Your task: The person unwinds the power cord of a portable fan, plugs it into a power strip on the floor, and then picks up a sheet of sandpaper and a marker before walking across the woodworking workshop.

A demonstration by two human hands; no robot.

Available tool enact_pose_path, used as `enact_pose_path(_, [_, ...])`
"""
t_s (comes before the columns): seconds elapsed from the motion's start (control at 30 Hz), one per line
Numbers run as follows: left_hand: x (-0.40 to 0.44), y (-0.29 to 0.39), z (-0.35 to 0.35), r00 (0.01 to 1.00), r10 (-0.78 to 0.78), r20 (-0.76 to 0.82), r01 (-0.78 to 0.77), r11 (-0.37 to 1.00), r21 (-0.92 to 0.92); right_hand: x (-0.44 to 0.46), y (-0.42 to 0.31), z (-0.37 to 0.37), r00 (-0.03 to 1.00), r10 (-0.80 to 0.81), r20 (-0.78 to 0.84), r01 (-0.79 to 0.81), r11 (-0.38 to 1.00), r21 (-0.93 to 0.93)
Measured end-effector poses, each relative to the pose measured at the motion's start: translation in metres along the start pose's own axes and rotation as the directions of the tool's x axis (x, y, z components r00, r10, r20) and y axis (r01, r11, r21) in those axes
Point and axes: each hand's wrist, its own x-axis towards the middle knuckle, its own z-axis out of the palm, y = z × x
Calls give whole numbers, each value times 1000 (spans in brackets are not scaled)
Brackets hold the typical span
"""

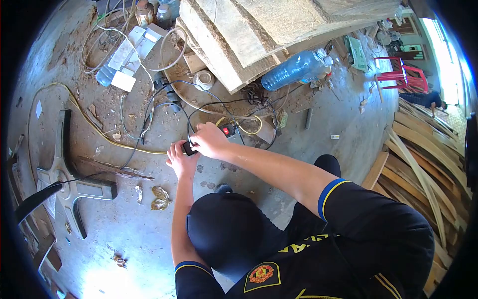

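My left hand (181,158) is closed around a small black block-shaped piece (188,148), low over the concrete floor. My right hand (209,140) meets it from the other side, its fingers pinched at the piece's upper end, where a black cable (188,124) runs up. Whether this is a plug, a socket or both joined I cannot make out. Just beyond my right hand lies a dark power strip (231,129) with a lit red switch (225,131). A yellow cable (119,145) reaches across the floor toward my left hand.
Rough wooden slabs (259,25) stand ahead, with a large blue water bottle (294,70) beside them. Tangled hoses (174,99) and a white cup (203,79) lie nearby. A chair base (62,175) is at left; curved planks (423,169) and a red chair (401,75) at right.
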Motion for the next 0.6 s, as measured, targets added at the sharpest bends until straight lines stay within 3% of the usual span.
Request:
enact_pose_path(0.1, [0, -2, 3, 1000, 8, -24, -8, 1000, 13, 1, -6, 4, 997, -76, 28, 77, 997, -28])
enact_pose_path(0.2, [-2, -12, 4, 1000, 19, -6, -18, 999, 50, 5, -12, 6, 980, -185, 78, 198, 957, -213])
enact_pose_path(0.6, [-1, -15, 2, 996, 77, -34, -72, 987, 142, 10, -21, 6, 956, -266, 119, 290, 911, -294])
